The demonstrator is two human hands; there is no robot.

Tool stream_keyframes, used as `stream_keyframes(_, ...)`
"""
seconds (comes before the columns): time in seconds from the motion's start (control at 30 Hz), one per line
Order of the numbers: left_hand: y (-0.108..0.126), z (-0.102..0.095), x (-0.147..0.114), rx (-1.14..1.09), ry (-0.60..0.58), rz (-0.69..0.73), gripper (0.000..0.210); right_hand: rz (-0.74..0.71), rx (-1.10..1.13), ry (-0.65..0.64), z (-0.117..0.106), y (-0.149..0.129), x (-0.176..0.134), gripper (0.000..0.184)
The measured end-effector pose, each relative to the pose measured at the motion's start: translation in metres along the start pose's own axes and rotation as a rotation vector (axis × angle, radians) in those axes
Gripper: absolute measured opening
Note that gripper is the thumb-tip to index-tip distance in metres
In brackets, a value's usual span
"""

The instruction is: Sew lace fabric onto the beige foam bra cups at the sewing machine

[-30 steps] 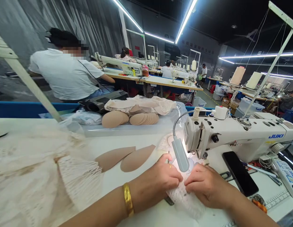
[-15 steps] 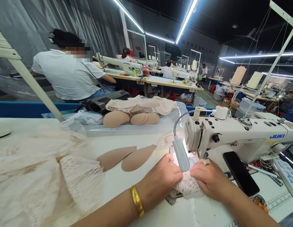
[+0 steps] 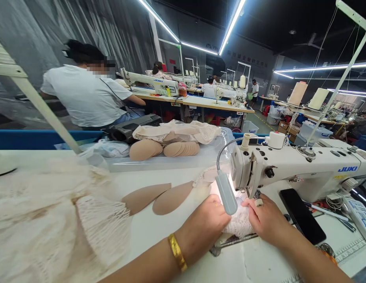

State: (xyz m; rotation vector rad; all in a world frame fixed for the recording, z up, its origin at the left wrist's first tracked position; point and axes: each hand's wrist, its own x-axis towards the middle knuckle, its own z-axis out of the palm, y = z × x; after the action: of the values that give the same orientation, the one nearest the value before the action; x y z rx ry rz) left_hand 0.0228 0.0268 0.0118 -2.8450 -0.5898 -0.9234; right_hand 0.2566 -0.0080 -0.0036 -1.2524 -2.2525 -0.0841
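Cream lace fabric lies under the head of a white sewing machine, lit by a grey lamp on a bendy neck. My left hand is closed on the left side of the lace, its fingertips partly behind the lamp. On the right side my right hand pinches the lace close to the presser area. The lamp hides the needle and the stitching spot. Two beige pads rest on the table left of my left hand.
More lace fabric covers the table's left. A plastic box lid at the back carries stacked beige pads and lace pieces. A phone lies right of my right hand. A co-worker sits beyond.
The lace between my hands has shifted away from me toward the machine, baring a metal edge below it. My left hand has moved slightly right, and my right hand slightly up.
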Motion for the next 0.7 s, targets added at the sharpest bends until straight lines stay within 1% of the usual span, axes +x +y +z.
stream_keyframes(0.13,-0.001,-0.017,-0.004,-0.055,-0.245,-0.117,0.02,-0.059,-0.019,0.034,-0.004,-0.003,-0.005,0.036)
stream_keyframes(0.2,0.0,-0.023,-0.004,-0.096,-0.326,-0.168,0.015,-0.113,-0.011,0.039,-0.008,-0.009,-0.006,0.038)
stream_keyframes(0.27,0.003,-0.026,-0.003,-0.164,-0.344,-0.207,0.021,-0.182,0.055,-0.008,-0.013,-0.016,-0.006,0.041)
stream_keyframes(0.33,0.005,-0.027,-0.003,-0.262,-0.31,-0.199,0.039,-0.239,0.123,-0.073,-0.015,-0.023,-0.004,0.046)
stream_keyframes(0.37,0.006,-0.026,-0.005,-0.302,-0.291,-0.175,0.048,-0.25,0.122,-0.086,-0.014,-0.024,-0.003,0.048)
stream_keyframes(0.4,0.006,-0.026,-0.007,-0.323,-0.29,-0.145,0.054,-0.25,0.09,-0.085,-0.013,-0.024,-0.002,0.046)
stream_keyframes(0.43,0.005,-0.025,-0.009,-0.315,-0.303,-0.117,0.056,-0.246,0.037,-0.079,-0.01,-0.023,-0.002,0.039)
stream_keyframes(0.47,0.004,-0.024,-0.012,-0.276,-0.326,-0.1,0.053,-0.241,-0.026,-0.075,-0.006,-0.02,-0.003,0.033)
stream_keyframes(0.5,0.002,-0.023,-0.014,-0.213,-0.347,-0.1,0.048,-0.236,-0.087,-0.077,-0.002,-0.016,-0.003,0.031)
stream_keyframes(0.57,0.0,-0.021,-0.015,-0.078,-0.375,-0.107,0.036,-0.214,-0.172,-0.093,0.005,-0.007,-0.005,0.032)
stream_keyframes(0.63,0.001,-0.021,-0.014,0.004,-0.372,-0.112,0.029,-0.162,-0.192,-0.111,0.008,-0.001,-0.006,0.033)
stream_keyframes(0.7,0.003,-0.023,-0.011,-0.002,-0.361,-0.087,0.028,-0.115,-0.176,-0.117,0.006,0.001,-0.007,0.036)
